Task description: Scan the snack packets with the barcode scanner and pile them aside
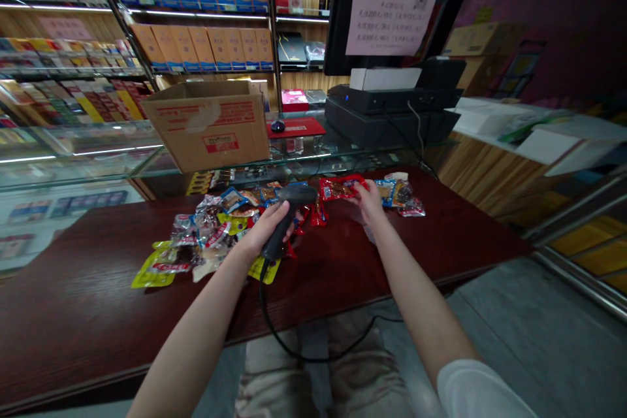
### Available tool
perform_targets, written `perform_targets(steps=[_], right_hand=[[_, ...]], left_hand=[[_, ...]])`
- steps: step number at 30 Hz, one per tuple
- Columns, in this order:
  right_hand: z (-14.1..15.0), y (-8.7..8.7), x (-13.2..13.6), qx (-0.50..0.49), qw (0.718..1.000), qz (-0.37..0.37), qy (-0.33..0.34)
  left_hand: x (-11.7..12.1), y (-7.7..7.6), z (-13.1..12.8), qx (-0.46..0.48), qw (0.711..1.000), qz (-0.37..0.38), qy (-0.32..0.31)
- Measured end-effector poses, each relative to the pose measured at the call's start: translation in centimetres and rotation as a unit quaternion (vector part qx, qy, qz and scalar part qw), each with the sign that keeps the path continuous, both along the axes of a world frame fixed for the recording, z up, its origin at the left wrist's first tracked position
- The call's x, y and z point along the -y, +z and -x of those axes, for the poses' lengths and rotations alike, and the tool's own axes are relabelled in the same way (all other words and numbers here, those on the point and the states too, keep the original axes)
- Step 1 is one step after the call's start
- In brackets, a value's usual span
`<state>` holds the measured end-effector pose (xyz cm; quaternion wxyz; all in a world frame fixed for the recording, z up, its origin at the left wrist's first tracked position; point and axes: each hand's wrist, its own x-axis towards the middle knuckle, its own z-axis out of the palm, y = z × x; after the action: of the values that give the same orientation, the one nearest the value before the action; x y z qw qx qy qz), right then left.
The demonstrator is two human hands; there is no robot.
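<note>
My left hand (268, 227) is wrapped round the handle of a black barcode scanner (298, 194), whose head points to the right. A black cable runs from the handle's base down past the table edge. In my right hand (369, 202) is a red snack packet (343, 187), gripped at its right end, in front of the scanner's head. Left of and behind the scanner lies a loose heap of snack packets (210, 225), several of them clear, yellow or blue. Beyond my right hand sits a smaller group of packets (402, 192).
The packets lie on a dark red wooden table (88, 287). Behind it, a glass counter bears an open cardboard box (210, 134), a computer mouse (277, 125) on a red mat, and a cash register (392, 119) below a monitor with a paper notice (392, 6).
</note>
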<state>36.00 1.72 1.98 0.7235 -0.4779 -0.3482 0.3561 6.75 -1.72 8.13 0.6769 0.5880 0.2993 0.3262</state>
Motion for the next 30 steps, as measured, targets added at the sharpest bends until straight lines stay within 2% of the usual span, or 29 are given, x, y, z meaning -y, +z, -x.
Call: perform_targets(steps=[3,5,7,9,12,14,16,17,20,22,25,28,30], right_hand=[[-2.1,-0.2,-0.4,0.052,0.993,0.006,-0.104],[-3.5,-0.3,-0.4,0.151,0.972,0.028,-0.178],[-4.5,-0.4,-0.2,0.279,0.929,0.068,-0.232],[-4.8,-0.5,0.2,0.384,0.874,0.110,-0.275],[-3.6,-0.5,0.9,0.480,0.807,0.128,-0.320],[-1.9,-0.4,1.2,0.526,0.800,0.104,-0.271],[0.2,-0.2,1.5,0.563,0.807,0.090,-0.156],[1.3,-0.1,1.6,0.583,0.800,0.097,-0.105],[3.8,-0.1,1.8,0.643,0.758,0.100,-0.044],[4.6,-0.2,1.8,0.660,0.745,0.100,-0.017],[4.4,-0.6,1.6,0.659,0.746,0.096,0.009],[3.7,-0.9,1.4,0.638,0.766,0.083,-0.011],[3.3,-1.0,1.2,0.604,0.793,0.072,-0.033]], left_hand=[[-1.0,-0.4,0.5,0.030,0.999,0.003,0.045],[-1.9,-0.8,1.1,0.055,0.995,0.007,0.083],[-2.8,-1.1,1.7,0.076,0.990,0.013,0.115],[-3.3,-1.2,2.2,0.091,0.987,0.025,0.133],[-3.6,-1.2,2.6,0.106,0.983,0.052,0.139],[-3.6,-1.2,2.6,0.112,0.983,0.062,0.136],[-3.6,-1.3,2.5,0.109,0.983,0.057,0.133],[-3.6,-1.4,2.4,0.105,0.984,0.052,0.133],[-3.7,-1.7,2.3,0.095,0.985,0.042,0.136],[-3.7,-1.8,2.2,0.092,0.986,0.042,0.135],[-3.8,-1.9,2.2,0.093,0.985,0.038,0.143],[-3.8,-2.0,2.3,0.086,0.986,0.032,0.140],[-3.8,-1.9,2.3,0.078,0.988,0.029,0.130]])
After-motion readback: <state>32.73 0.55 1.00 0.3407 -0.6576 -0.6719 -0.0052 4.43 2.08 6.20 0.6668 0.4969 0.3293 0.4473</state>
